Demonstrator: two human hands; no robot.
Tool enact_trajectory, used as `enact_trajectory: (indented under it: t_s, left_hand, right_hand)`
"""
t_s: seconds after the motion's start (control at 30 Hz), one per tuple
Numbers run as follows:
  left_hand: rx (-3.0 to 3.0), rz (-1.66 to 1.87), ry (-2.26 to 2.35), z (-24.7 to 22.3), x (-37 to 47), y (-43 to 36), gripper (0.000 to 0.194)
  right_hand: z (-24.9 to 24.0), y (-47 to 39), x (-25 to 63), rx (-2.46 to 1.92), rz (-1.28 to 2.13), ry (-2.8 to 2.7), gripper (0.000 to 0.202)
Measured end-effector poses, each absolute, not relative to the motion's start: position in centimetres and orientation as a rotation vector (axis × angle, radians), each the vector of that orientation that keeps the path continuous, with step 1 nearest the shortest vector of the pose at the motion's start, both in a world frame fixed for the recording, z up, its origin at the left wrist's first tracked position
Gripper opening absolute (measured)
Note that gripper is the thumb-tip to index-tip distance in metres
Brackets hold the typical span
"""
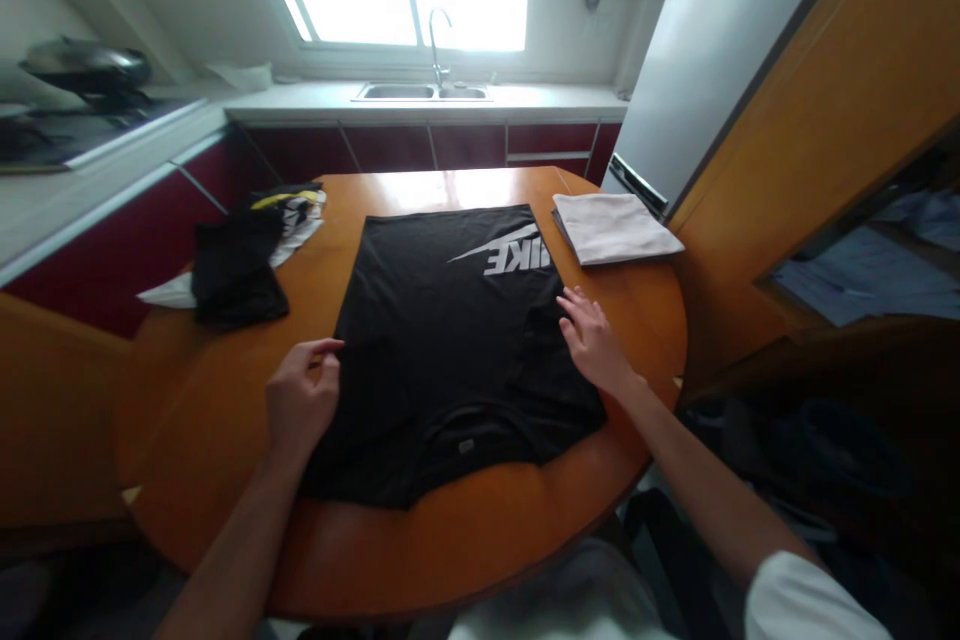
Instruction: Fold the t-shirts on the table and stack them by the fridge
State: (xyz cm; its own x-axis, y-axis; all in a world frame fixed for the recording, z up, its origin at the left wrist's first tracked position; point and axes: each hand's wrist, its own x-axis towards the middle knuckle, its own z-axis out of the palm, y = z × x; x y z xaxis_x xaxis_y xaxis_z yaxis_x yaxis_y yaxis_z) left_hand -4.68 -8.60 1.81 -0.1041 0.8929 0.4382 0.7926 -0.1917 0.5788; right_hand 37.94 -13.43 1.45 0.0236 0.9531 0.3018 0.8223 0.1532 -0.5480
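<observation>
A black T-shirt (442,340) lies spread on the table, its neckline toward me and its sleeves folded inward. White NIKE lettering shows upside down near its far right corner. At the shirt's left edge, my left hand (304,395) has loosely curled fingers, with the thumb apart from the index finger; the fingertips reach the cloth's edge. My right hand (590,335) rests palm down with fingers spread, its fingertips touching the right edge of the shirt. Neither hand appears to grip the fabric.
The round-ended wooden table (450,570) carries a folded light grey cloth (615,228) at the far right. Folded dark garments (236,270) and a white one lie at the far left. Beyond are a sink (397,92), a stove with a pan (86,70), and a fridge (697,50).
</observation>
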Motion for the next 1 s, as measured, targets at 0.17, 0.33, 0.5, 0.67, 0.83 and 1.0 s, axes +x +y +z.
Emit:
enact_trajectory:
  t_s: [0.17,0.33,0.5,0.67,0.83,1.0]
  left_hand:
    - [1.973,1.211,1.915,2.0,-4.8,-8.7,0.024]
    - [1.761,1.36,2.043,3.1,-7.0,-8.8,0.027]
    - [1.66,1.479,2.04,4.6,-10.4,-10.3,0.028]
    - [1.824,1.151,1.875,4.9,-11.3,-13.6,0.03]
    - [2.084,0.95,1.699,3.8,-9.8,-16.3,0.029]
    - [2.245,0.792,1.549,1.9,-9.0,-17.2,0.029]
  right_hand:
    - [0.0,-15.4,36.0,-1.727,0.296,-2.185,0.06]
    - [-0.2,-15.9,36.6,-1.707,0.257,-2.228,0.06]
    - [-1.7,-17.0,37.3,-1.652,0.273,-2.299,0.06]
    - [-2.6,-17.2,38.2,-1.631,0.242,-2.203,0.056]
    - [-2.5,-17.3,38.9,-1.625,0.212,-2.013,0.052]
    - [-1.7,-17.4,39.8,-1.63,0.423,-2.096,0.051]
